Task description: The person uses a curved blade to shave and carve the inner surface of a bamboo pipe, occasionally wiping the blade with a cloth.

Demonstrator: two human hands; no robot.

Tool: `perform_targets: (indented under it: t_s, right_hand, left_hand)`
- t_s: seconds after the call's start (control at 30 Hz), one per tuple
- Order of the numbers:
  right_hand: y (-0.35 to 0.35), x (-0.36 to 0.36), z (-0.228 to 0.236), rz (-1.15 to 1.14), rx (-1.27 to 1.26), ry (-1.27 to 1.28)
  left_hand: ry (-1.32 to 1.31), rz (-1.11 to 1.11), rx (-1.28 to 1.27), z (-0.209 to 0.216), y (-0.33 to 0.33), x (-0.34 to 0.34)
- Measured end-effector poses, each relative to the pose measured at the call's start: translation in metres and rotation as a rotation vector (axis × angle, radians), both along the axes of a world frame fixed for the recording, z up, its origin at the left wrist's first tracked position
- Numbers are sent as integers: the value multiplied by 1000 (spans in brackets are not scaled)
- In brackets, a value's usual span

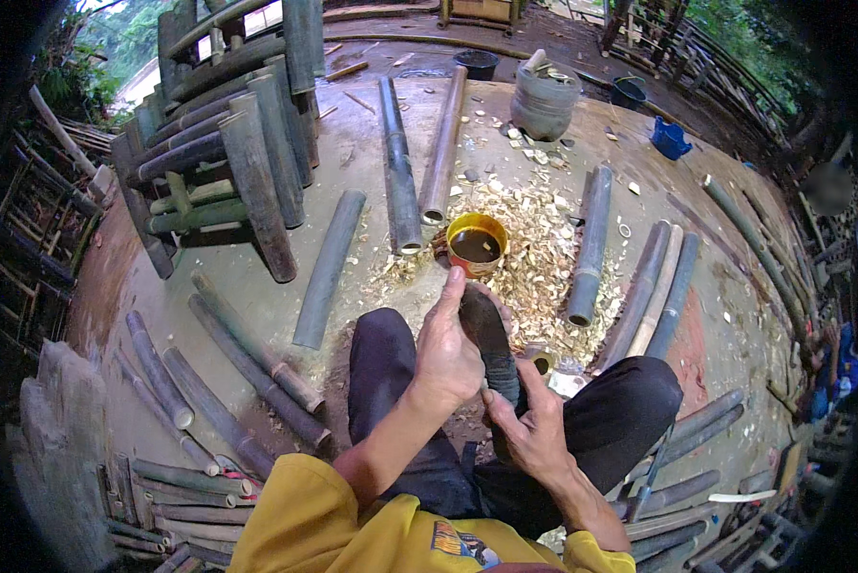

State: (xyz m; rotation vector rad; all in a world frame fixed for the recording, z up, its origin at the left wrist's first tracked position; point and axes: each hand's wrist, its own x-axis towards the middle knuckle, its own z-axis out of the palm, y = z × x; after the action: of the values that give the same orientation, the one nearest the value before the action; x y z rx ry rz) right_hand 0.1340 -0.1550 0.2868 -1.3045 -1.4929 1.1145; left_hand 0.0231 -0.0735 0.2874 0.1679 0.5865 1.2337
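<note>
Both hands hold a long dark tool (486, 329) upright in front of my lap, with a broad rounded upper end and a ribbed, wrapped-looking lower part. I cannot make out its exact kind. My left hand (446, 353) grips the upper part from the left, thumb pointing up and fingers behind it. My right hand (534, 425) closes round the wrapped lower part, its thumb and index finger against it. Just beyond the hands stands a yellow and red tub (477, 244) with dark liquid in it. A short hollow bamboo end (542, 363) shows beside my right knee.
Pale wood chips (544, 258) cover the ground around the tub. Bamboo poles lie on both sides, among them a dark one (591, 244) at right. A bamboo rack (224, 143) stands at far left. Farther off are a grey plastic container (546, 103) and a blue basket (671, 139).
</note>
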Motion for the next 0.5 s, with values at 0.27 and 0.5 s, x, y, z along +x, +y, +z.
perform_targets:
  t_s: [0.27, 0.5]
  right_hand:
    - [-3, 1, -4, -28, -73, 91]
    - [-2, 4, -7, -85, -54, 144]
  left_hand:
    - [37, 31, 73, -7, -2, 4]
    - [-98, -4, 217, -6, 1, 9]
